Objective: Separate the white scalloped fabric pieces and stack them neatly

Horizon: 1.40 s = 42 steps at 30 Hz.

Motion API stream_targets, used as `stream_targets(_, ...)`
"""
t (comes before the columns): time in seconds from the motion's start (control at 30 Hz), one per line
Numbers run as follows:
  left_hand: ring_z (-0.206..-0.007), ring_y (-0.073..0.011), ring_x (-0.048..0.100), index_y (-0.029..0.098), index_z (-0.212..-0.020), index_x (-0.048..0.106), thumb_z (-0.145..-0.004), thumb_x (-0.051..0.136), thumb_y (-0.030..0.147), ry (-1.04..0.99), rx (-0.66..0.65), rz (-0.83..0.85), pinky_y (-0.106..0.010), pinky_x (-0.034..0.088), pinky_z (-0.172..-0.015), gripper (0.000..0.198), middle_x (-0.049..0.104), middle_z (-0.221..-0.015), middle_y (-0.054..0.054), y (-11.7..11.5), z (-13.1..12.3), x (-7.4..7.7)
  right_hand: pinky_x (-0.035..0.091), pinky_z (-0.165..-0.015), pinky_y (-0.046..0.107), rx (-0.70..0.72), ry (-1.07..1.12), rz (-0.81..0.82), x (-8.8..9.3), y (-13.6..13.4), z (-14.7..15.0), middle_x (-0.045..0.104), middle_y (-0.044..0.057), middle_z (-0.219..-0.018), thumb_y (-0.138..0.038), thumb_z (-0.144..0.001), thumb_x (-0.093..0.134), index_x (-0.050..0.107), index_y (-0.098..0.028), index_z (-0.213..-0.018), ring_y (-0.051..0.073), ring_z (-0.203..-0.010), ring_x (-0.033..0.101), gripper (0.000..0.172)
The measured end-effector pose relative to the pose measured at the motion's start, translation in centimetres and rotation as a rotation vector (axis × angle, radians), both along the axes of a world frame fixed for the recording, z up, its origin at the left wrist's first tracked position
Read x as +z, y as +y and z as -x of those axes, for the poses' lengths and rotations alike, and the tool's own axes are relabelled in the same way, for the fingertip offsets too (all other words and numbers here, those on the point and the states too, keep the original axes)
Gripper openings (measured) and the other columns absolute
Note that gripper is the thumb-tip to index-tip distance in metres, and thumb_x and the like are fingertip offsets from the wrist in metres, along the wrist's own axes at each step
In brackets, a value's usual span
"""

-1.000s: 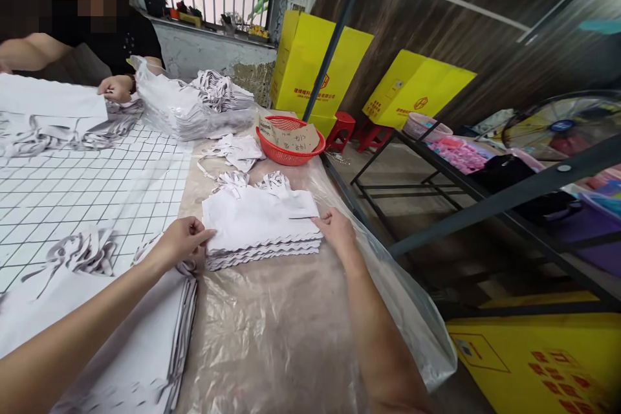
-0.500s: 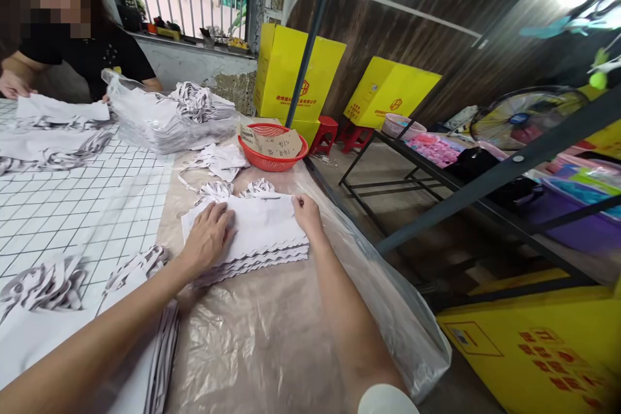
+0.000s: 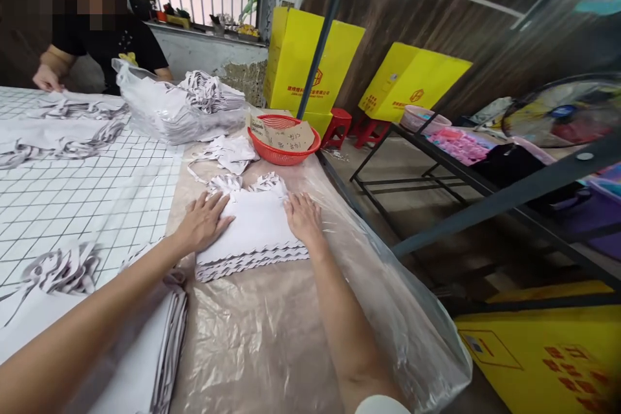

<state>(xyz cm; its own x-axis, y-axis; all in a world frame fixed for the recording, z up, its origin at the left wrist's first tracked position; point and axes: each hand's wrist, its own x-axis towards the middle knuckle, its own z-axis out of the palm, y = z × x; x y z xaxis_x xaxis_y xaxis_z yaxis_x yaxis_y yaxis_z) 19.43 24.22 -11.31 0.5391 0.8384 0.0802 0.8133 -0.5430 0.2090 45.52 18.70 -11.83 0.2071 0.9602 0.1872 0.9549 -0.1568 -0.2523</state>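
In front of me lies a stack of white fabric bags (image 3: 257, 223) with zigzag-cut near edges and bunched straps at the far side. My left hand (image 3: 204, 223) rests flat on the stack's left part, fingers outstretched. On its right edge lies my right hand (image 3: 303, 215), open, with the fingers spread over the cloth. At lower left, partly under my left forearm, is a larger pile of the same white cloth pieces (image 3: 130, 349) with gathered straps. A loose strapped piece (image 3: 230, 154) lies just beyond the stack.
A red basket (image 3: 284, 154) holding marked cardboard stands at the table's far edge. Left of it is a plastic bag of cloth (image 3: 160, 119). A person (image 3: 107, 45) sits across, one hand at more cloth. A metal frame (image 3: 436, 220) and yellow boxes (image 3: 315, 71) stand to the right.
My right hand has gone from pinching the stack's right corner to lying open on it. The co-worker has lowered the cloth piece held up before. The view has shifted slightly right.
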Motion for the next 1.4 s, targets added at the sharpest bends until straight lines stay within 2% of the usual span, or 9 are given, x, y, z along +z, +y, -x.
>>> stream_targets(0.13, -0.148, -0.0395, 0.018, 0.017, -0.153, 0.03, -0.097, 0.03, 0.052, 0.035, -0.039, 0.082, -0.061, 0.02, -0.115, 0.066, 0.029, -0.16, -0.014, 0.8, 0.0, 0.4, 0.021, -0.115, 0.056, -0.05, 0.032, 0.014, -0.6, 0.1, -0.5, 0.044, 0.014, -0.152, -0.042, -0.103, 0.028, 0.049, -0.02, -0.142, 0.03, -0.145, 0.029, 0.05)
stream_targets(0.4, -0.149, -0.037, 0.015, 0.019, -0.15, 0.037, -0.098, 0.03, 0.05, -0.094, -0.034, -0.062, -0.06, 0.016, -0.117, 0.061, 0.028, -0.161, -0.014, 1.4, -3.4, 2.6, 0.017, -0.114, 0.062, 0.045, 0.016, -0.138, 2.5, 1.6, 2.4, 0.041, 0.014, -0.154, -0.044, -0.101, 0.033, 0.042, -0.023, -0.147, 0.033, -0.146, 0.025, 0.051)
stream_targets(0.7, -0.147, -0.0391, 0.021, 0.02, -0.148, 0.041, -0.097, 0.032, 0.053, -0.059, -0.177, 0.045, -0.061, 0.018, -0.115, 0.061, 0.031, -0.159, -0.015, 2.0, -5.7, 1.1, 0.024, -0.112, 0.058, 0.055, 0.023, -0.056, 0.0, 3.3, 3.5, 0.045, 0.015, -0.15, -0.038, -0.1, 0.035, 0.05, -0.023, -0.14, 0.03, -0.141, 0.035, 0.046)
stream_targets(0.8, -0.146, -0.0375, 0.022, 0.019, -0.147, 0.041, -0.097, 0.038, 0.049, -0.108, -0.206, 0.065, -0.057, 0.021, -0.115, 0.059, 0.031, -0.159, -0.014, 2.4, -2.0, 3.2, 0.027, -0.109, 0.059, 0.04, 0.055, -0.184, 1.4, 2.3, 3.9, 0.046, 0.018, -0.147, -0.04, -0.096, 0.041, 0.054, -0.021, -0.135, 0.033, -0.138, 0.037, 0.045)
stream_targets(0.9, -0.135, -0.0324, 0.039, 0.019, -0.133, 0.056, -0.094, 0.043, 0.042, -0.196, -0.099, -0.093, -0.05, 0.029, -0.113, 0.046, 0.049, -0.145, -0.013, 0.3, 6.2, 5.3, 0.039, -0.102, 0.051, 0.064, 0.212, -0.338, 3.0, -1.6, 6.3, 0.06, 0.02, -0.125, -0.045, -0.091, 0.047, 0.063, -0.018, -0.113, 0.034, -0.121, 0.052, 0.039)
stream_targets(1.0, -0.11, -0.0313, 0.055, 0.017, -0.113, 0.065, -0.091, 0.044, 0.043, -0.164, 0.336, -0.152, -0.048, 0.043, -0.098, 0.04, 0.064, -0.113, -0.015, -5.5, 16.4, 5.6, 0.051, -0.075, 0.037, 0.188, 0.587, -0.057, 3.3, -7.7, 11.1, 0.067, 0.01, -0.08, -0.05, -0.089, 0.047, 0.062, -0.023, -0.08, 0.025, -0.077, 0.063, 0.032)
stream_targets(1.13, -0.103, -0.0382, 0.057, 0.015, -0.105, 0.065, -0.083, 0.048, 0.054, -0.063, 0.801, -0.031, -0.048, 0.049, -0.08, 0.048, 0.064, -0.103, -0.019, -14.7, 26.6, 2.8, 0.047, -0.057, 0.029, 0.344, 0.886, 0.279, 1.5, -13.5, 18.8, 0.061, 0.002, -0.066, -0.055, -0.082, 0.057, 0.057, -0.025, -0.073, 0.019, -0.06, 0.058, 0.031)
stream_targets(1.27, -0.103, -0.0383, 0.058, 0.016, -0.105, 0.063, -0.078, 0.049, 0.063, -0.17, 0.965, 0.006, -0.047, 0.05, -0.079, 0.055, 0.063, -0.104, -0.017, -20.3, 29.6, 0.0, 0.044, -0.055, 0.029, 0.313, 0.831, 0.273, -0.7, -14.8, 22.8, 0.055, -0.002, -0.061, -0.052, -0.074, 0.065, 0.054, -0.025, -0.076, 0.018, -0.054, 0.054, 0.029)
stream_targets(1.4, -0.095, -0.0304, 0.058, 0.019, -0.095, 0.061, -0.079, 0.051, 0.059, -0.286, 0.984, -0.095, -0.042, 0.049, -0.081, 0.044, 0.061, -0.095, -0.011, -21.4, 29.3, -0.8, 0.041, -0.053, 0.028, 0.326, 0.823, 0.255, -0.9, -14.8, 23.2, 0.051, -0.002, -0.056, -0.049, -0.078, 0.059, 0.048, -0.026, -0.066, 0.018, -0.053, 0.05, 0.029)
